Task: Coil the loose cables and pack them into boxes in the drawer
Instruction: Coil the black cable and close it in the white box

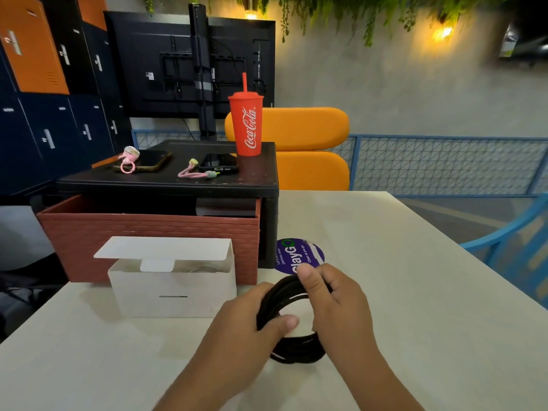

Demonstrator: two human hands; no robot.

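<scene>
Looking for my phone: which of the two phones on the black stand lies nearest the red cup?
The right phone, just beside the red cup. The other phone lies farther left, with a pink ring charm on it.

The drawer [148, 232] is dark inside, and the right hand [338, 304] hides part of the sticker [296, 252]

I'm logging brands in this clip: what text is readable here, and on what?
"Coca-Cola": red cup.
"clayGO" and "Clean as you go": purple sticker on the table; its other small line is blurred.
Locker tags: too blurred to read.
Screen label: too small to read.
</scene>
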